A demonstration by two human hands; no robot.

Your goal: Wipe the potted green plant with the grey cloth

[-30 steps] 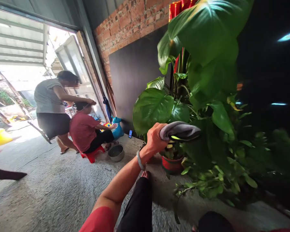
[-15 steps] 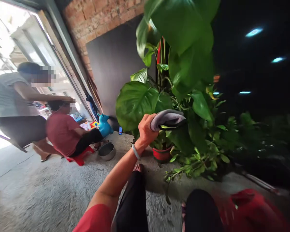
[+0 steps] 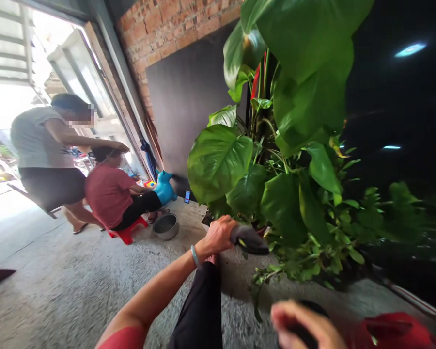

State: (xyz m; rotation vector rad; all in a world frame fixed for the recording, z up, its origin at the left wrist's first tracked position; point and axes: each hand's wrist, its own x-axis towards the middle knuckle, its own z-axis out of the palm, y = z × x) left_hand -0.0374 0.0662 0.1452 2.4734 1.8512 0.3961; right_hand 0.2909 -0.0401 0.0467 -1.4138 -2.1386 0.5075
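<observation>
Left hand [image 3: 218, 236] is clenched round a folded grey cloth [image 3: 249, 239], arm stretched forward and a pale bangle [image 3: 194, 255] on the wrist; the cloth sticks out to the right of the fist, low in front of the big potted plant [image 3: 287, 160], just beneath its lower leaves. Right hand [image 3: 305, 325] sits at the bottom edge of the view, blurred, resting on or over the dark-clad right knee; whether it grips anything I cannot tell, and a red shape [image 3: 392, 329] lies just beside it to the right. Between the arms runs the person's left leg in black trousers [image 3: 203, 310], above a rough concrete floor [image 3: 58, 291]. One large heart-shaped leaf [image 3: 218, 162] hangs above and slightly left of the clenched hand. Behind the plant stand a dark board [image 3: 189, 111] and a brick wall [image 3: 174, 24]. Off to the left, well apart, one person in a red top [image 3: 107, 194] sits on a low red stool [image 3: 127, 232] while another in a grey top [image 3: 39, 140] bends over them, hand on the seated one's head. A metal bowl [image 3: 166, 226] rests on the floor near the stool, with a blue toy animal [image 3: 164, 189] and a small phone [image 3: 186, 196] by the board
</observation>
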